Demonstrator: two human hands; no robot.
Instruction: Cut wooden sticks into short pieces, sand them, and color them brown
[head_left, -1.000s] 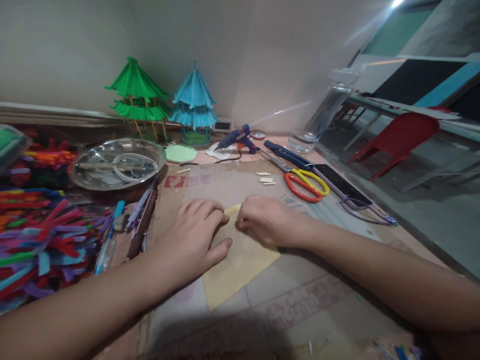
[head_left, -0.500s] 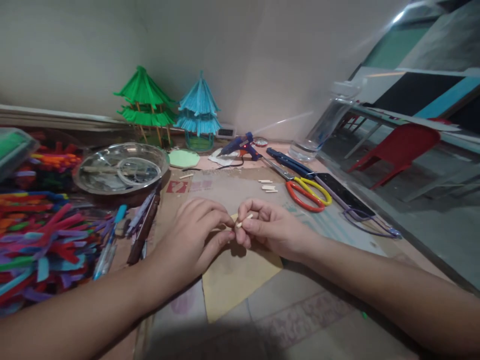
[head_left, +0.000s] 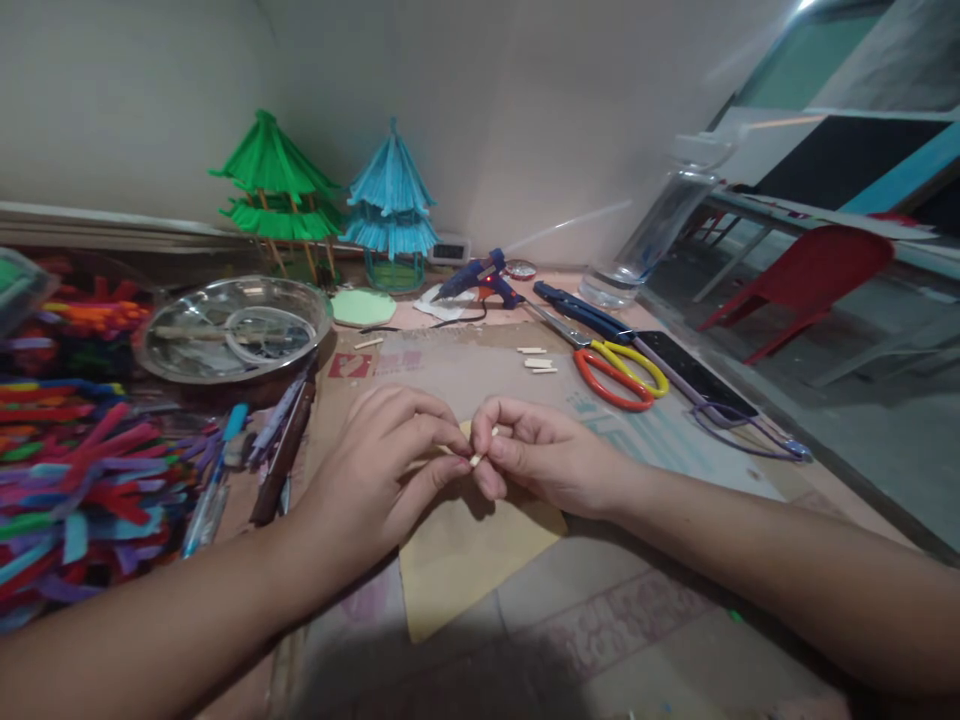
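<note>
A short pale wooden stick piece [head_left: 477, 459] is pinched between the thumb and fingers of my right hand [head_left: 529, 450]. The thumb and index finger of my left hand [head_left: 409, 450] close on its near end, and the fingertips hide part of it. Beneath both hands lies a sheet of yellow paper [head_left: 457, 585], partly covered by them. Several similar stick pieces [head_left: 537, 362] rest on the cardboard beyond my right hand, and another stick piece [head_left: 368, 343] lies farther left.
Scissors [head_left: 611, 375], a cutter [head_left: 577, 312], a phone [head_left: 694, 375] and a glue gun [head_left: 484, 280] lie behind and right. A green model pagoda [head_left: 277, 190] and a blue one [head_left: 392, 195] stand by the wall. Left are a metal dish [head_left: 154, 350] and pipe cleaners [head_left: 90, 510].
The stick piece between my fingers has tilted and dropped slightly, and my left fingertips have come onto its end. The camera view has shifted a little.
</note>
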